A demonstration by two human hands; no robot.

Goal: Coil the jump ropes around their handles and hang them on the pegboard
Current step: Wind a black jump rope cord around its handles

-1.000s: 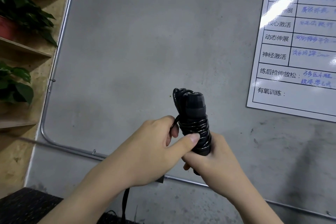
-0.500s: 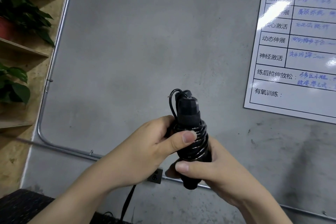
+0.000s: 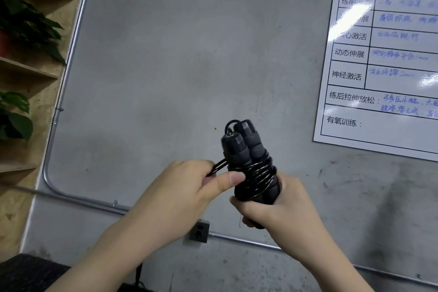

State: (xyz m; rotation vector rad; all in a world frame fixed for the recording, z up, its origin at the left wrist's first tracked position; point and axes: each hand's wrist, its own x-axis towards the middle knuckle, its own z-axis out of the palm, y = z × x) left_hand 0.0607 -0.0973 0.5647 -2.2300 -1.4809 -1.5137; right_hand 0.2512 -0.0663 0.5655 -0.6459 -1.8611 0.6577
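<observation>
Both grips are closed on the jump rope, seen from the head camera. Right hand (image 3: pixel 282 206) wraps its fingers and thumb round the lower part of the two black handles (image 3: pixel 246 149), which stand side by side, nearly upright and leaning slightly left, their capped tops rising well above the fist. Black rope (image 3: pixel 258 173) is coiled in several glossy turns round the middle of the handles, just above the right hand and touching its upper edge. Left hand (image 3: pixel 189 187) sits just to the left of the bundle; its thumb presses against the left side of the coils, while its curled fingers pinch a short doubled length of rope that leads out of the coil toward the left. A small loop of rope also arches above the top of the nearer handle. The handles' lower ends poke out beneath the right hand.

Behind the hands is a grey wall (image 3: pixel 177 54) with a metal conduit (image 3: pixel 78 197) running down and across it, and a wall socket (image 3: pixel 200 231) below the hands. A white training chart (image 3: pixel 384 78) with printed and handwritten characters hangs at upper right. Wooden shelves (image 3: pixel 26 73) with green plants (image 3: pixel 26 21) stand at left.
</observation>
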